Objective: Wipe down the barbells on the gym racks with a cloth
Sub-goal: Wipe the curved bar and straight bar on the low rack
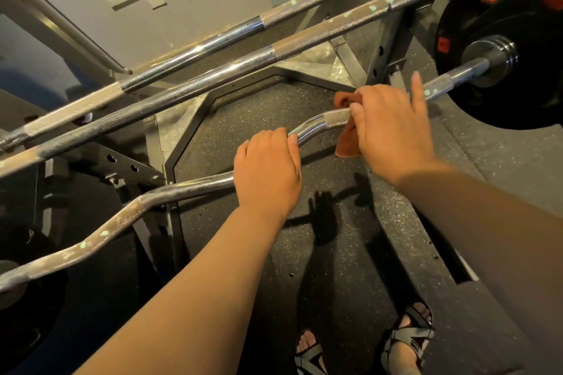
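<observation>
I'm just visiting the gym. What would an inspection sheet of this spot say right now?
Surface: speckled rubber floor, dark, shadowed under the arms.
Job's things: curl bar, pale flecks toward its left end; orange cloth on it; two straight barbells racked above, flecked too.
Clutter: nothing seen.
Grips: left hand holds the curl bar; right hand wraps the cloth round it, forefinger raised.
Cables: nothing seen.
Surroundings: black weight plate on the bar's right end; grey rack frame; grey wall; sandalled feet below.
</observation>
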`<state>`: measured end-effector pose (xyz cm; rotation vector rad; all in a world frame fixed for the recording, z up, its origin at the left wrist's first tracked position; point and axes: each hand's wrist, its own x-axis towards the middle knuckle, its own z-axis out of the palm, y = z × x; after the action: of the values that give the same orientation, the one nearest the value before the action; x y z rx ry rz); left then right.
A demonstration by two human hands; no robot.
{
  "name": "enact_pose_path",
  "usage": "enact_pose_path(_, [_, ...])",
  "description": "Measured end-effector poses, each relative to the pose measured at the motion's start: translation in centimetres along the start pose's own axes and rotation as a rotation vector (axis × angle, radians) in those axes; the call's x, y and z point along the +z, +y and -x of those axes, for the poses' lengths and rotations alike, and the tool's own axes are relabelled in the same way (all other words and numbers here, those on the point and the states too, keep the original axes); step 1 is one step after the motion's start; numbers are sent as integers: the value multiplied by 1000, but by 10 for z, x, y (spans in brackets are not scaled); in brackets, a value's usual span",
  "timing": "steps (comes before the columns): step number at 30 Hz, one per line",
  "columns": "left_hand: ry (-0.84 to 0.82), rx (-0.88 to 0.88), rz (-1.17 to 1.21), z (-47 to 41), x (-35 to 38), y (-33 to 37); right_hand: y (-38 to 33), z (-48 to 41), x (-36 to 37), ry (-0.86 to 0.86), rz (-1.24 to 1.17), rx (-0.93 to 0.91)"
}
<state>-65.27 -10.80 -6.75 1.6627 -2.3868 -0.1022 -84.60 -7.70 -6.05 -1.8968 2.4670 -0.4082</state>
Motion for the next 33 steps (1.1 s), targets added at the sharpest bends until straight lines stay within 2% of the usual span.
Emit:
enact_pose_path(3, [18, 3, -19, 1, 0, 1, -24, 15, 13, 60, -175, 61])
enact_pose_path(6, [14, -3, -50, 0, 2, 1, -28, 28, 21, 80, -310, 37])
enact_pose_path(10, [33, -19, -58, 1, 3, 3, -7, 7, 5, -5, -174, -123])
enact_pose_path(13, [43, -23, -51, 0, 3, 4, -8, -19, -5, -74, -77, -122])
enact_pose_path(16, [41, -23, -33, 0, 3, 5, -24, -10, 5, 6, -151, 14])
enact_pose_path(18, [33, -23, -39, -1, 2, 6, -40, 16, 19, 57, -254, 37])
enact_pose_path(21, [27, -16, -32, 0, 2, 7, -45, 35, 25, 34, -275, -29])
enact_pose_path(26, [28, -5, 2, 2, 1, 4, 9, 5, 0, -80, -284, -210])
enact_pose_path(30, [27, -14, 7, 3, -1, 6, 13, 3, 3, 10, -333, 46])
enact_pose_path(33, [14, -33, 13, 2, -2, 8, -23, 8, 14, 62, -244, -16])
